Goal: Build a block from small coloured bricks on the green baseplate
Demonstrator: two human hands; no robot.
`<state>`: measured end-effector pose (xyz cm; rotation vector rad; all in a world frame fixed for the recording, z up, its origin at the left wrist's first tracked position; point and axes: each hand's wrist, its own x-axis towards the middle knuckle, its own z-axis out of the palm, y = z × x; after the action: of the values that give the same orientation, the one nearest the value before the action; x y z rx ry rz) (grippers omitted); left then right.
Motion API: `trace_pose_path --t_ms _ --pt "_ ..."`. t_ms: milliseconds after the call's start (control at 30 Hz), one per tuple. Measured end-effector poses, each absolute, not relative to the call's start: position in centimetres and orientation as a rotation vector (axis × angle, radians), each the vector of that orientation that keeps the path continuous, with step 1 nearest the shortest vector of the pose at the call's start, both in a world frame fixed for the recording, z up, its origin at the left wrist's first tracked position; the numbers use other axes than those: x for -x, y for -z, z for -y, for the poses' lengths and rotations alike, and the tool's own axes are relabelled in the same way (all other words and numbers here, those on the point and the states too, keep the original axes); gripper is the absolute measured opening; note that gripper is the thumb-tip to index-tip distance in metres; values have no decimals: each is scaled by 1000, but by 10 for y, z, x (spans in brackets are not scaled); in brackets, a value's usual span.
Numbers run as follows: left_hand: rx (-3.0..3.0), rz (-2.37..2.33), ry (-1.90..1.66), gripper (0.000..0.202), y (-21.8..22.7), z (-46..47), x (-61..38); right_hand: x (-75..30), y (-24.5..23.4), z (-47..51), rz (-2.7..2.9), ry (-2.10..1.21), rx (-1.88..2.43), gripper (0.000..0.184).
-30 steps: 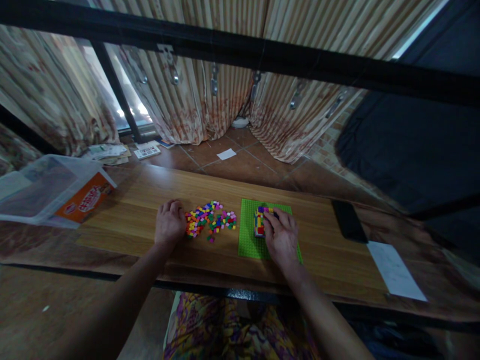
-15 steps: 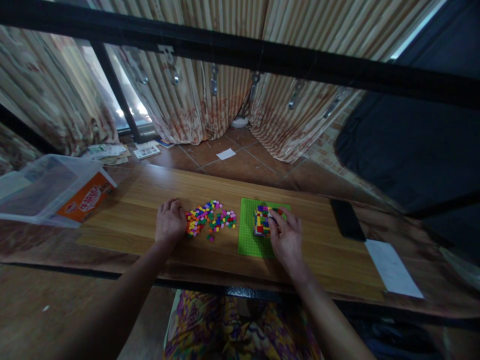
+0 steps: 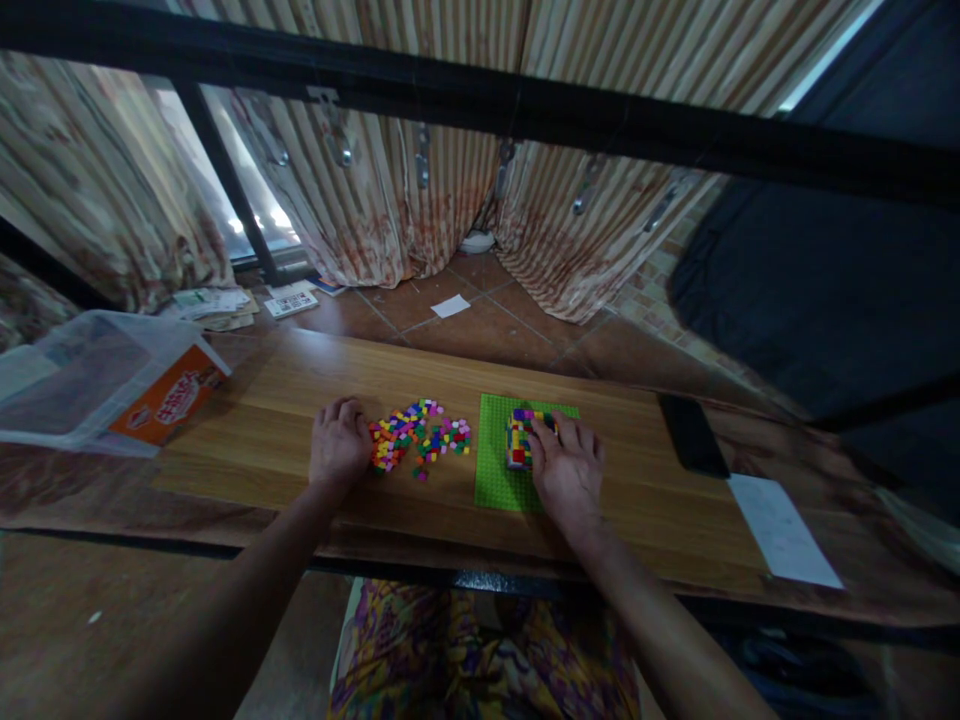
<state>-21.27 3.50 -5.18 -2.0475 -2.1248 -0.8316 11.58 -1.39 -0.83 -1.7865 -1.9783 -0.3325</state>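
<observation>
On a green studded baseplate [image 3: 491,480] stands a small block-shaped structure of multicoloured toy bricks [image 3: 517,440]. My right hand [image 3: 568,465] is closed over its right side, the thumb on its top and the other fingers curled at the far right, hiding that part. To the left lies a loose pile of tiny toy bricks [image 3: 420,435] in many colours. My left hand [image 3: 339,440] rests on the table at the pile's left edge, its fingers curled in; whatever they may hold is hidden.
A clear plastic bin [image 3: 97,370] with an orange label stands at the table's left end. Toward the right are a black phone [image 3: 694,435] and a white paper sheet [image 3: 786,530]. A dark metal bar [image 3: 480,95] crosses above, before striped curtains [image 3: 450,190].
My right thumb has shifted slightly left and up over the brick structure, with the fingers lower across its top. My left hand stays by the pile.
</observation>
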Motion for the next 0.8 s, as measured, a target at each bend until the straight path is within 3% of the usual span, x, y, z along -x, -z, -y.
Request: trace_pose_path --t_ms 300,600,800 --pt "2062 2147 830 28 51 -36 212 -117 -1 21 1926 292 1752 32" --pt "2033 2203 790 27 49 -34 209 -48 -1 32 2086 -183 1411 26" --pt "2020 2186 810 25 51 -33 208 -18 13 4 2242 -280 1456 24"
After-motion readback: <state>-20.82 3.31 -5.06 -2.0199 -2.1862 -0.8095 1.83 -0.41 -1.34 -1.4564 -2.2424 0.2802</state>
